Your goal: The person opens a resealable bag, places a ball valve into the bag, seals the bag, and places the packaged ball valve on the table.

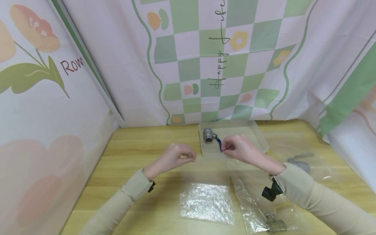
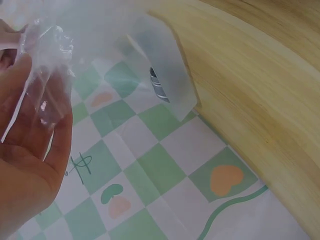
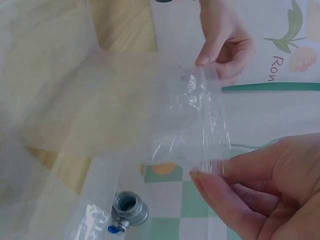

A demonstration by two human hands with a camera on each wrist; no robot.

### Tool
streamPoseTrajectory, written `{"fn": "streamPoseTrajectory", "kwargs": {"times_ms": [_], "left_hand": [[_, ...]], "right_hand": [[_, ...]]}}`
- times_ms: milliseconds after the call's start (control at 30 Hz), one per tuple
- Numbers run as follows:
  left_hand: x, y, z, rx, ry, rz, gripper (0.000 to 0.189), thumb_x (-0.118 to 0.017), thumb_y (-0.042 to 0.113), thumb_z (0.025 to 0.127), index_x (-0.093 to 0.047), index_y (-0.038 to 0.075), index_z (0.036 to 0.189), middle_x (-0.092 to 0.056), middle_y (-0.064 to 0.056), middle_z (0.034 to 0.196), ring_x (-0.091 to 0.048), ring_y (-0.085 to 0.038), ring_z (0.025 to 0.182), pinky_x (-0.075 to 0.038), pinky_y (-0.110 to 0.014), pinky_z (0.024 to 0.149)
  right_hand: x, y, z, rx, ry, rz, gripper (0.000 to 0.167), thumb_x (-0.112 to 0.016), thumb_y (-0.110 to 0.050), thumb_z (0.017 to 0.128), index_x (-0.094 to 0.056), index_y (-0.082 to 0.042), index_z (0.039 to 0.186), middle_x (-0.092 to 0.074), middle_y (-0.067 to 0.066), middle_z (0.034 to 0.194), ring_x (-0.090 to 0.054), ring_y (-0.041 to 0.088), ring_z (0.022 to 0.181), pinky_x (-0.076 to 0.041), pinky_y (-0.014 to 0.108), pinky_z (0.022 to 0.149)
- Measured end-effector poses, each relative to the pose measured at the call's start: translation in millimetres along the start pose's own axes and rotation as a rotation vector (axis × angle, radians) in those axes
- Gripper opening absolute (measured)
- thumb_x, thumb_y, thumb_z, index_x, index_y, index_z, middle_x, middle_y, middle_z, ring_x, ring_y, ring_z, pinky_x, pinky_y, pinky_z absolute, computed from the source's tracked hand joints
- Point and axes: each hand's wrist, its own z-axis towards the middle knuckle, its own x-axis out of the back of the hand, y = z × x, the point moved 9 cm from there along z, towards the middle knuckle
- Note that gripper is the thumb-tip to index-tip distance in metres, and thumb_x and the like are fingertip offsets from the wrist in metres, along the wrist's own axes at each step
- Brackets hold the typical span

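Observation:
A clear plastic zip bag [image 1: 207, 204] hangs between the two hands over the table. My left hand [image 1: 174, 156] pinches one corner of its top edge between thumb and fingers. At the opposite corner my right hand [image 1: 241, 150] pinches the same edge; the right wrist view shows the bag [image 3: 175, 115] stretched between them. Just behind the right hand, a metal ball valve [image 1: 208, 135] with a blue lever lies in a translucent tray [image 1: 258, 137]. In the right wrist view the valve [image 3: 131, 207] shows its open bore, below the bag.
Right of the tray lies a clear bag [image 1: 285, 143] with a grey-levered valve [image 1: 301, 164] inside. Nearer the front, another clear bag [image 1: 249, 202] contains a metal valve [image 1: 276, 225]. A patterned curtain [image 1: 188, 71] hangs behind the wooden table [image 1: 132, 140].

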Motion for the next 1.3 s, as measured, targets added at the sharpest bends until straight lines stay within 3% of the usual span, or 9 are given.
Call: {"fn": "streamPoseTrajectory", "kwargs": {"times_ms": [133, 400, 800, 933, 1133, 1300], "left_hand": [[0.7, -0.3, -0.8, 0.009, 0.002, 0.004, 0.010, -0.074, 0.009, 0.087, -0.074, 0.006, 0.096, -0.077, -0.007, 0.095, -0.073, -0.013, 0.084, -0.057, -0.010, 0.080], [8.6, -12.3, -5.8, 0.104, 0.056, -0.064, 0.009, -0.073, 0.004, 0.086, -0.073, 0.002, 0.095, -0.077, -0.011, 0.093, -0.072, -0.013, 0.075, -0.058, -0.011, 0.071], [6.5, -4.7, -7.4, 0.034, -0.022, -0.045, 0.006, -0.074, 0.006, 0.086, -0.075, 0.005, 0.092, -0.076, -0.007, 0.090, -0.071, -0.013, 0.078, -0.057, -0.009, 0.073], [6.3, -6.0, -7.1, 0.052, -0.035, -0.048, 0.005, -0.075, 0.007, 0.086, -0.074, 0.006, 0.091, -0.076, -0.006, 0.089, -0.070, -0.010, 0.076, -0.057, -0.009, 0.073], [5.2, -13.8, -8.1, 0.114, -0.042, -0.129, 0.005, -0.073, 0.005, 0.087, -0.072, 0.003, 0.092, -0.076, -0.009, 0.089, -0.069, -0.009, 0.072, -0.059, -0.013, 0.067], [3.9, -15.3, -10.3, 0.109, -0.065, -0.153, 0.006, -0.072, 0.004, 0.088, -0.073, 0.002, 0.093, -0.076, -0.009, 0.091, -0.071, -0.010, 0.076, -0.060, -0.014, 0.069]], "right_hand": [[2.0, 1.1, -0.9, -0.012, 0.013, -0.016, 0.012, -0.071, 0.004, 0.081, -0.069, -0.007, 0.082, -0.074, 0.006, 0.079, -0.068, 0.010, 0.071, -0.057, 0.017, 0.061], [1.2, -1.4, -1.3, -0.016, -0.009, -0.007, 0.010, -0.072, 0.002, 0.082, -0.070, -0.007, 0.083, -0.075, 0.006, 0.080, -0.068, 0.011, 0.071, -0.059, 0.018, 0.062], [3.9, 0.8, -1.5, -0.035, -0.012, -0.024, 0.009, -0.070, 0.005, 0.081, -0.069, -0.004, 0.084, -0.073, 0.006, 0.077, -0.064, 0.008, 0.067, -0.054, 0.016, 0.057], [6.5, 0.3, -0.8, -0.039, 0.002, -0.031, 0.009, -0.070, 0.005, 0.082, -0.069, -0.004, 0.084, -0.073, 0.006, 0.077, -0.064, 0.008, 0.067, -0.055, 0.016, 0.057], [7.1, -2.3, -1.8, -0.021, 0.018, -0.053, 0.012, -0.071, 0.005, 0.081, -0.070, -0.007, 0.082, -0.074, 0.005, 0.077, -0.066, 0.009, 0.069, -0.057, 0.018, 0.059], [6.8, -2.1, -2.5, -0.009, 0.029, -0.059, 0.013, -0.071, 0.006, 0.080, -0.070, -0.008, 0.081, -0.073, 0.004, 0.076, -0.066, 0.008, 0.068, -0.056, 0.017, 0.058]]}}
